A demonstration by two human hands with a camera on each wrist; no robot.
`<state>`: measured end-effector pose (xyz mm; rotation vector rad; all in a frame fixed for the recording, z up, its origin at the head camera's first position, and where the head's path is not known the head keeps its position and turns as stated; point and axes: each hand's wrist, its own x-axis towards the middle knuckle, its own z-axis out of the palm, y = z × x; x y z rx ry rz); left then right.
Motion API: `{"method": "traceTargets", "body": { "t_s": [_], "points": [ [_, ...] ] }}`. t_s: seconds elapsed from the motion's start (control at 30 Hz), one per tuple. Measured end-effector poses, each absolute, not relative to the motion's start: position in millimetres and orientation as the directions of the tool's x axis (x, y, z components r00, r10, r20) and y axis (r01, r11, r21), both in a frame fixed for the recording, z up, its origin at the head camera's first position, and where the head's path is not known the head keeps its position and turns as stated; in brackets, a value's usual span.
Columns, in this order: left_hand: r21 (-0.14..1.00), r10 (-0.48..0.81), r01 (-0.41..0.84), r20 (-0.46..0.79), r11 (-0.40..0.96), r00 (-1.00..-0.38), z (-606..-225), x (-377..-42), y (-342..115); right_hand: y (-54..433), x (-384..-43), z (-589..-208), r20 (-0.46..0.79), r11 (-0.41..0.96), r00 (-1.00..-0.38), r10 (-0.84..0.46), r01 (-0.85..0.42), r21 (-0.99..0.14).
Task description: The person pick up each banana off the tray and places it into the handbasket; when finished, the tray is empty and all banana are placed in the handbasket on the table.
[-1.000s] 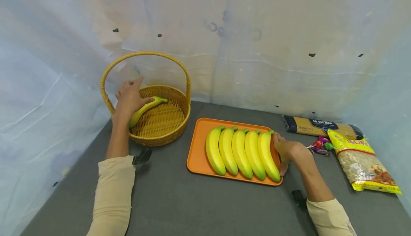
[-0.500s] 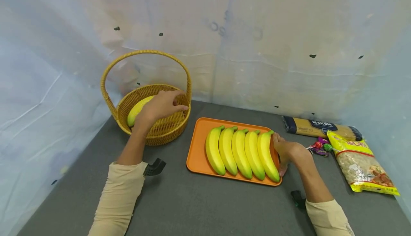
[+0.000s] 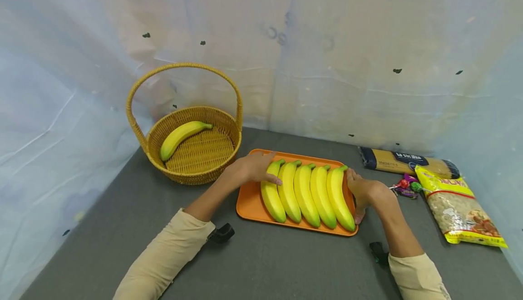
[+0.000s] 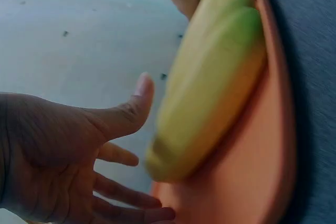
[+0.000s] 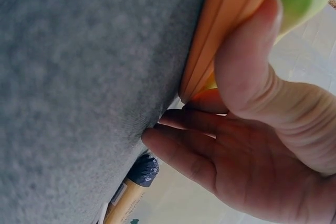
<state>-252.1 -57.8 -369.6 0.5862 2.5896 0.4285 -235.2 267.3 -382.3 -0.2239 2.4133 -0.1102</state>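
My left hand (image 3: 255,167) hovers at the leftmost banana (image 3: 270,198) on the orange tray (image 3: 248,202). In the left wrist view its thumb and fingers are spread, with a gap to the banana's near end (image 4: 168,161). Several yellow bananas with green ends lie side by side on the tray. My right hand (image 3: 361,192) rests against the tray's right edge. The right wrist view shows its thumb pressed on the rim (image 5: 231,19) and straight fingers along the side. One more banana (image 3: 184,137) lies in the wicker basket (image 3: 196,175) at the left.
The basket's tall arched handle (image 3: 184,65) rises over it. A spaghetti pack (image 3: 408,161) lies at the back right, with several wrapped candies (image 3: 406,186) and a yellow-edged bag of pale flakes (image 3: 461,207) in front. Plastic sheeting (image 3: 327,64) walls the grey table (image 3: 261,263).
My left hand has left the basket and moved right to the tray's leftmost banana. The basket's banana stays on its left side. My right hand has kept its place at the tray's edge.
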Motion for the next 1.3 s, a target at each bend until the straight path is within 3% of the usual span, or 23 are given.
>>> {"method": "traceTargets", "body": {
  "t_s": [0.1,0.3,0.57,0.83,1.0,1.3],
  "points": [
    [0.364,0.464,0.328,-0.395,0.872,-0.793,-380,-253,-58,266,-235,-383,-0.647,0.980,-0.736,-0.198,-0.138,-0.143],
    [0.407,0.546,0.399,-0.362,0.822,-0.756,-387,-259,-62,264,-236,-381,-0.643,0.981,-0.740,-0.196,-0.152,-0.123],
    [0.443,0.561,0.384,-0.397,0.810,-0.727,-383,-265,-63,267,-234,-379,-0.647,0.981,-0.738,-0.193,-0.134,-0.140],
    [0.579,0.641,0.386,-0.336,0.719,-0.690,-383,-273,-71,268,-234,-381,-0.633,0.976,-0.742,-0.219,-0.160,-0.149],
    [0.596,0.619,0.364,-0.299,0.716,-0.727,-374,-274,-76,269,-236,-382,-0.625,0.974,-0.748,-0.222,-0.191,-0.118],
    [0.556,0.629,0.448,-0.183,0.700,-0.755,-348,-264,-85,270,-236,-381,-0.624,0.975,-0.749,-0.222,-0.168,-0.144]
  ]
}}
